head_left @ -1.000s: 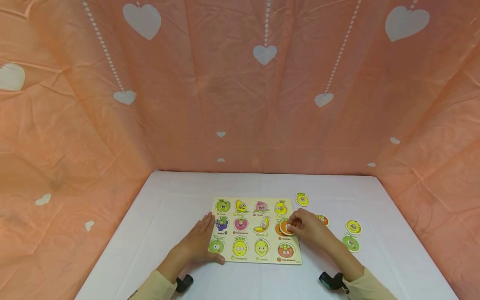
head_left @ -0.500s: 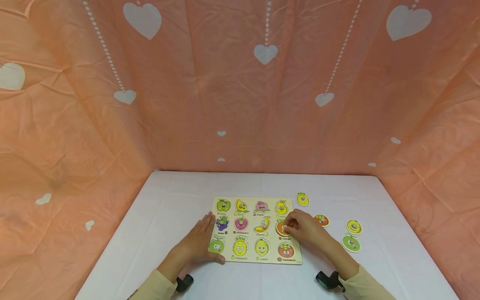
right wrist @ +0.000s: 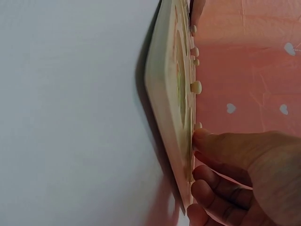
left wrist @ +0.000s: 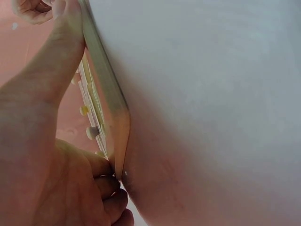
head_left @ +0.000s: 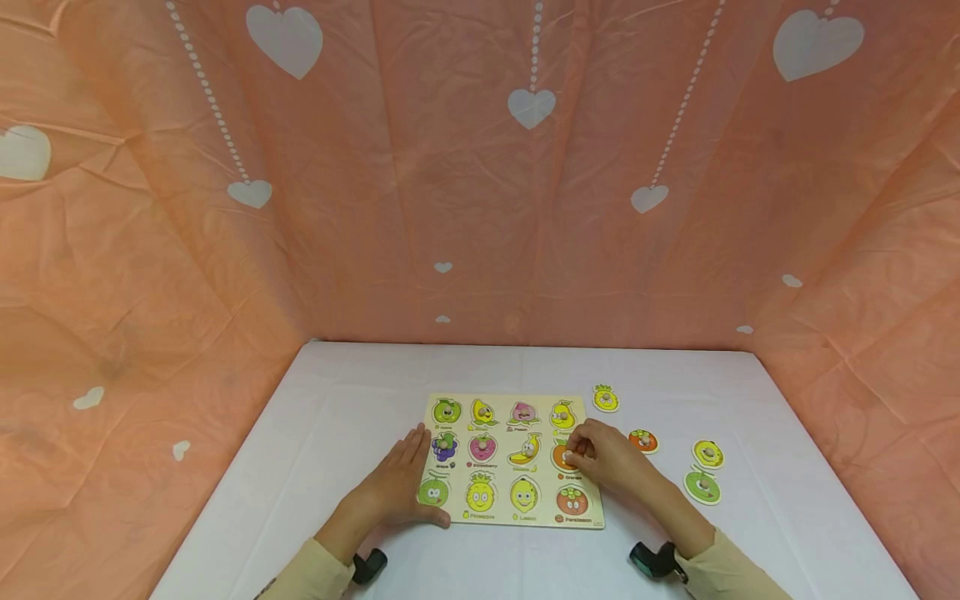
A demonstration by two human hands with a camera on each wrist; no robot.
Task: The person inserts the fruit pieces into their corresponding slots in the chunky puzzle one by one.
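Observation:
A wooden fruit puzzle board [head_left: 502, 472] lies on the white table. My left hand [head_left: 392, 483] steadies its left side, fingers stretched along the edge and thumb at the near corner. In the left wrist view that thumb [left wrist: 68, 28] lies against the board's edge [left wrist: 110, 89]. My right hand [head_left: 613, 454] pinches the knob of the round orange puzzle piece [head_left: 558, 457], which sits at the orange's slot in the right column, partly hidden by the fingertips. The right wrist view shows the thumb [right wrist: 221, 143] at a knob, close over the board.
Right of the board lie loose pieces: a pineapple [head_left: 606, 398], a red-orange persimmon piece [head_left: 642, 441] beside my right hand, a yellow piece [head_left: 708, 454] and a green melon piece [head_left: 702, 487]. Peach-coloured cloth [head_left: 480, 250] with hearts hangs behind the table.
The orange piece has shifted slightly left, from overlapping its printed slot off-centre to lining up with it. My right hand moved with it; the left hand stayed still.

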